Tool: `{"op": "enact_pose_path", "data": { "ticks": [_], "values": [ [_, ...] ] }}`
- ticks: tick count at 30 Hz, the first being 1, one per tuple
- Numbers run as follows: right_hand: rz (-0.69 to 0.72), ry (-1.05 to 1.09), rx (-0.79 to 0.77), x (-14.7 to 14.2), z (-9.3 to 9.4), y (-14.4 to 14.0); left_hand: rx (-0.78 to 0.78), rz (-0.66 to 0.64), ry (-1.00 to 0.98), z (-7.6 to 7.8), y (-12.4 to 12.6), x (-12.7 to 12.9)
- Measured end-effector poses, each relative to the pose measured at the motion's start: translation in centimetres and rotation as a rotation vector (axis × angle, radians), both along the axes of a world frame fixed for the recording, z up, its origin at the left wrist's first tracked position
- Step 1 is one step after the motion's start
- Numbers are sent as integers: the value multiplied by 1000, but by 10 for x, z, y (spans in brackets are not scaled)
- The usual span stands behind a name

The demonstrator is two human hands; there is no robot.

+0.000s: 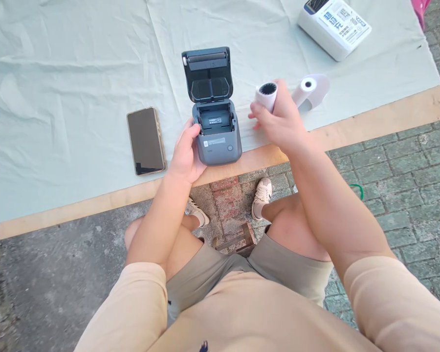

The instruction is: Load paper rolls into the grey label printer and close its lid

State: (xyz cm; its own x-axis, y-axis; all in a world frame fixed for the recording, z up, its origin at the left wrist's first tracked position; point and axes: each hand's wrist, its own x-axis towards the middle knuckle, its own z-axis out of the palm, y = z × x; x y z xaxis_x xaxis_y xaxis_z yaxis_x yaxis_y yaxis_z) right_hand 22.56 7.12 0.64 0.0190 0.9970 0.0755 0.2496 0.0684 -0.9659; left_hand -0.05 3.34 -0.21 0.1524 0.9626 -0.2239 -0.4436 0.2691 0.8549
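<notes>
The left hand [185,155] cups the grey printer [217,132] at its nine o'clock side, fingers pressed against the casing to steady it (lid tipped back, bay bare). At the printer's three o'clock, the right hand [281,122] has its fingers wrapped around a paper roll [266,95], core end up, above the cloth-covered table [58,73]; a second roll [311,89] lies beyond.

phone [145,141] left of printer [215,124] — roll [311,90] right

Dark phone [145,141], white box [334,27], second paper roll [311,89] on pale cloth [58,73].
</notes>
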Motion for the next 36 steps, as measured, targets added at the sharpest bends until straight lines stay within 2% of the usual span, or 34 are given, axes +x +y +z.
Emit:
{"op": "enact_pose_path", "data": {
  "ticks": [3, 5, 10, 13, 15, 18, 20, 22, 24, 26, 28, 30, 32, 34, 36],
  "values": [
    [54, -282, 185, 9, -8, 3, 24, -17, 4, 0, 0, 0],
    [68, -348, 228, 14, -10, 4, 36, -23, -5, 0, 0, 0],
    [8, -455, 109, 16, -10, -2, 46, -26, -18, 0, 0, 1],
    [34, -543, 157, 15, -1, -12, 41, -21, -37, 0, 0, 1],
    [-57, -578, 297, 19, 9, -18, 46, -15, -52, 0, 1, 1],
    [-358, -638, 499, 33, 22, -20, 57, -13, -60, -1, 1, 1],
    [-518, -660, 484, 43, 24, -15, 56, -16, -54, -2, 2, 1],
    [-566, -626, 332, 51, 19, -7, 58, -19, -50, -2, 2, 1],
    [-534, -566, 161, 56, 8, 1, 66, -22, -52, -2, 2, 1],
    [-537, -493, 101, 61, -4, 10, 73, -26, -58, -2, 1, 1],
    [-540, -330, 186, 65, -14, 18, 72, -29, -58, -1, 1, 2],
    [-472, -107, 307, 66, -15, 23, 65, -34, -57, -1, 1, 2],
    [-310, 7, 317, 57, -4, 22, 61, -40, -56, -1, 0, 2],
    [-142, -36, 243, 36, 18, 13, 59, -48, -56, -1, 0, 2],
    [-51, -76, 264, 8, 44, -1, 57, -53, -55, 0, 0, 2]
  ]
}}
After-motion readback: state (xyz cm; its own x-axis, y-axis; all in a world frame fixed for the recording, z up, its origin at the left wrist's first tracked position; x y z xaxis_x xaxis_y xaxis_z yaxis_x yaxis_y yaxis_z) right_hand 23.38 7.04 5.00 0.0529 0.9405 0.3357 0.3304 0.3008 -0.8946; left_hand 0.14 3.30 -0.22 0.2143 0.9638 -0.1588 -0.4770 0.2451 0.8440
